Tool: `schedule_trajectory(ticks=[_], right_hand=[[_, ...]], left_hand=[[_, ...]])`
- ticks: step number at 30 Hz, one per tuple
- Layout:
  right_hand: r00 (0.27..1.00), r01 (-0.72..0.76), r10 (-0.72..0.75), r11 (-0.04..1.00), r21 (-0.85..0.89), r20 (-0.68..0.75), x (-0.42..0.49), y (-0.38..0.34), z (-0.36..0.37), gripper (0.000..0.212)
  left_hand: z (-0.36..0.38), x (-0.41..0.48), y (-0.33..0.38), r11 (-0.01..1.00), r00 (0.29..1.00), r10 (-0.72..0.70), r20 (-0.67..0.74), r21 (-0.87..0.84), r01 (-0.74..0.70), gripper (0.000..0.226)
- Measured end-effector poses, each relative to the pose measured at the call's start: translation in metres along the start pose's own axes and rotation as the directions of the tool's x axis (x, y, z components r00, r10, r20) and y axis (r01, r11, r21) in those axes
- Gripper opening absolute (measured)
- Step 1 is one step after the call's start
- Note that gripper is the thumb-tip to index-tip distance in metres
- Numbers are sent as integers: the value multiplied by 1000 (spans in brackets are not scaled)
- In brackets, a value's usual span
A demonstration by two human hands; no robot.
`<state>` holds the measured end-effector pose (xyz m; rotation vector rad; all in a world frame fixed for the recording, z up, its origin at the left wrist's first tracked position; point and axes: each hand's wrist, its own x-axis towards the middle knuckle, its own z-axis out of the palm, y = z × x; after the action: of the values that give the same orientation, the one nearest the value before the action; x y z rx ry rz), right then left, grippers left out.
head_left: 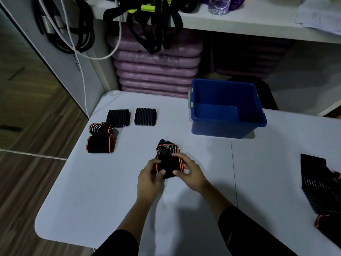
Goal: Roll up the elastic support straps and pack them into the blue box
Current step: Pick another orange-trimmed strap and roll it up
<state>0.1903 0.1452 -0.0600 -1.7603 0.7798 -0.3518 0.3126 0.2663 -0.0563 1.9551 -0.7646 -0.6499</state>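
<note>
A black strap with orange edges point(168, 161) lies on the white table point(110, 191) in front of me, partly rolled, its striped loose end pointing away. My left hand point(150, 179) grips its left side and my right hand point(188, 171) grips its right side, thumbs on the near edge. The blue box point(227, 108) stands open at the far right of the table; nothing shows inside it. Two black rolled straps point(118, 117) point(145, 116) lie at the far left. Near them rests an orange-edged strap point(100, 139), loosely rolled.
A pile of unrolled black straps point(321, 189) lies at the table's right edge. Purple mats point(156, 71) are stacked behind the table under a white shelf point(239, 21). Black bands and cables point(147, 24) hang from above. Wooden floor lies to the left.
</note>
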Motion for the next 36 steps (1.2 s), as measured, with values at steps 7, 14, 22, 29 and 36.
schedule_trajectory(ticks=[7,14,22,29,36], right_hand=[[999,-46,45,997,58,31,5,0,1,44],[996,-50,54,997,59,-70,2,-2,25,55],[998,-59,61,996,70,-25,41,-24,68,58],[1000,1,-2,998,-61,-22,99,-40,101,58],[981,95,-117,986,-138,-158,115,-26,114,40]], left_hand=[[-3,8,4,999,998,-15,62,-32,17,26],[0,4,8,999,999,-25,-28,-45,24,24],[-46,33,10,997,991,-40,-127,-71,31,31],[-82,91,3,1000,987,-22,-159,0,22,32],[-78,108,-20,980,984,81,-162,191,-49,34]])
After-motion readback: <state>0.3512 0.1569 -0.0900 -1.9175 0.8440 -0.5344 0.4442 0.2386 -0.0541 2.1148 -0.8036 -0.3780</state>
